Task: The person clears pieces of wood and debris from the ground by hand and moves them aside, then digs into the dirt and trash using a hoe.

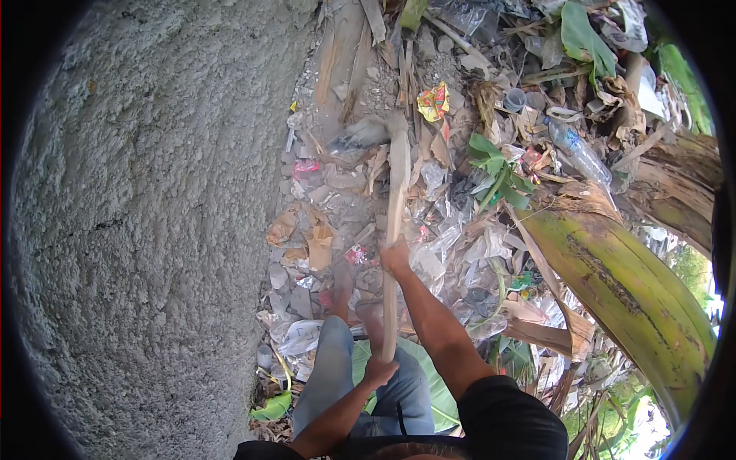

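A long wooden-handled hoe (396, 201) stretches away from me over littered ground. Its blade (359, 138), blurred and dusty, points left at the far end of the handle. My left hand (379, 372) is closed round the near end of the handle, just above my knees. Farther along, about midway, my right hand (395, 257) grips the same handle. Loose soil and rubbish lie around the blade, and a yellow and red wrapper (433, 102) sits to its right. Whether the blade touches the soil cannot be made out.
A rough grey wall (153, 215) rises along the left. Thick banana stems (613, 268) lean in from the right. A clear plastic bottle (579, 153) lies among plastic bags and dry leaves. A large green leaf (429, 376) is beside my legs.
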A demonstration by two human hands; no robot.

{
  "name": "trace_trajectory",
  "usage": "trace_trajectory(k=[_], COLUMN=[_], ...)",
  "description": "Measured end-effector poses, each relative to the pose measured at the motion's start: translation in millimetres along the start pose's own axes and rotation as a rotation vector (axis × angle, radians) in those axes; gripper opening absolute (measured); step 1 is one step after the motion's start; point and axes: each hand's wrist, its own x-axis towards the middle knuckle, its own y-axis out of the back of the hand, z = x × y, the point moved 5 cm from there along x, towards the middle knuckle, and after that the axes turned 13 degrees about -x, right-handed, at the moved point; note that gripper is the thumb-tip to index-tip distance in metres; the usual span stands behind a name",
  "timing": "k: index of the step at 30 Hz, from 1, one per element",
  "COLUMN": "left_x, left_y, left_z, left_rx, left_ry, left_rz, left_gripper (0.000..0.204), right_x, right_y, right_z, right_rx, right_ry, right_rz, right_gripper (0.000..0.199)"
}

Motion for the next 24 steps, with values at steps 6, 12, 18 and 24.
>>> trace_trajectory(k=[6, 12, 18, 24], left_x=[-57.8, -19.7, 67.5, 30.1], left_y=[14.5, -1.5, 32.9, 8.0], left_z=[-29.1, 109.1, 224.4, 111.0], left_rx=[0.244, 0.173, 0.118, -0.031], left_ry=[-0.303, -0.625, -0.675, -0.569], left_rz=[-0.031, -0.049, -0.006, 0.102], left_gripper=[0.026, 0.037, 0.043, 0.027], right_x=[-84.2, -26.3, 104.8, 59.4], right_y=[37.9, 161.8, 165.2, 99.9], right_z=[27.5, -77.9, -164.2, -90.7], right_rx=[0.168, 0.202, 0.158, -0.038], right_ry=[-0.044, 0.167, 0.138, 0.046], right_rz=[0.071, 0.364, 0.421, 0.247], right_gripper=[0.04, 0.044, 0.045, 0.052])
